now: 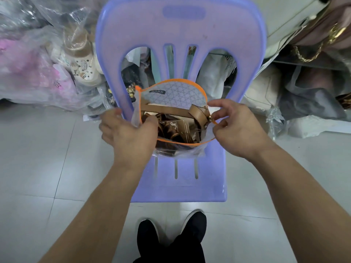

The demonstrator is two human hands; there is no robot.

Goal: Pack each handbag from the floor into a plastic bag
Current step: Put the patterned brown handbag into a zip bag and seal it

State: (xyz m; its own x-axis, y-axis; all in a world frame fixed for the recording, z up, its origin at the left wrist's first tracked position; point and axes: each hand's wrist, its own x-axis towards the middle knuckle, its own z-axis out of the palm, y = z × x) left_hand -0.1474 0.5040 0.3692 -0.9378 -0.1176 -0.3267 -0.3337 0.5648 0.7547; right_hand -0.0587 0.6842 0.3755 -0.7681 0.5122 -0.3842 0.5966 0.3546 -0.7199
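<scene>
A clear plastic bag with an orange rim (176,93) stands open on the seat of a purple plastic chair (182,185). Inside it sits a brown handbag (176,128) with a tan strap lying across the top. My left hand (131,133) grips the bag's left rim, thumb inside the opening. My right hand (237,128) pinches the orange rim at the right side, next to the strap's metal clasp. Both hands hold the mouth spread wide.
Heaps of goods wrapped in clear plastic lie along the wall at the left (38,69) and right (303,103). A handbag with a gold chain (322,40) sits on a shelf at the upper right. My black shoes (171,230) stand on the pale tiled floor.
</scene>
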